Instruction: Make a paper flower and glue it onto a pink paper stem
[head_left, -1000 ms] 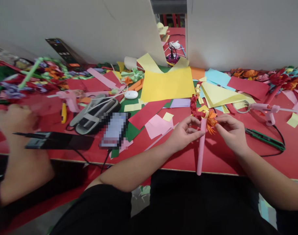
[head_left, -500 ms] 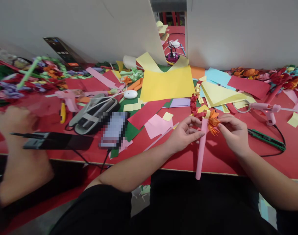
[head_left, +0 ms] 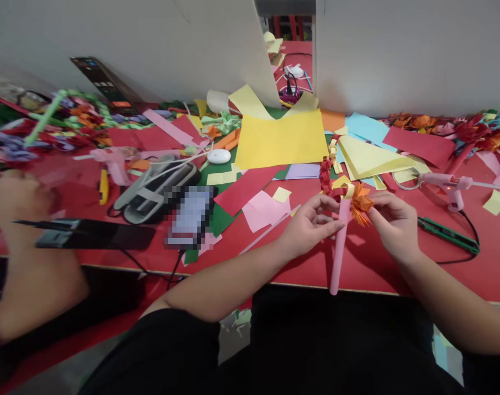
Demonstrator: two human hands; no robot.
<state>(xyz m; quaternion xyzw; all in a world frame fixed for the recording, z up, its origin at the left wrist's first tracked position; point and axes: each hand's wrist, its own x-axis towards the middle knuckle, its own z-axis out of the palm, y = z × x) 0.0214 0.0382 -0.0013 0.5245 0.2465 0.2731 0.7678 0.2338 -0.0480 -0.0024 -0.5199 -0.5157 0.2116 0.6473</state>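
My left hand (head_left: 316, 224) pinches a pink paper tube (head_left: 339, 252) near its upper end, with the lower end hanging towards the table's front edge. Fixed at the tube's top is a folded paper chain (head_left: 326, 173) in red and pale yellow, which runs up and away over the table. An orange paper flower (head_left: 360, 205) sits just right of the tube's top. Thumb and fingertips of my right hand (head_left: 393, 222) are closed on that flower's right edge. Whether the flower touches the tube is hard to make out.
Right of my hands lie a green utility knife (head_left: 447, 235) and a pink glue gun (head_left: 449, 186). Yellow paper (head_left: 280, 140) spreads behind. Further left are a phone (head_left: 191, 216), an open case (head_left: 162, 189) and another person's hand (head_left: 20, 200). Grey panels (head_left: 414, 55) stand at the back.
The orange flower has shifted slightly right with my right hand and turned a little. My left hand keeps its hold on the tube, whose lower end is slightly higher in view.
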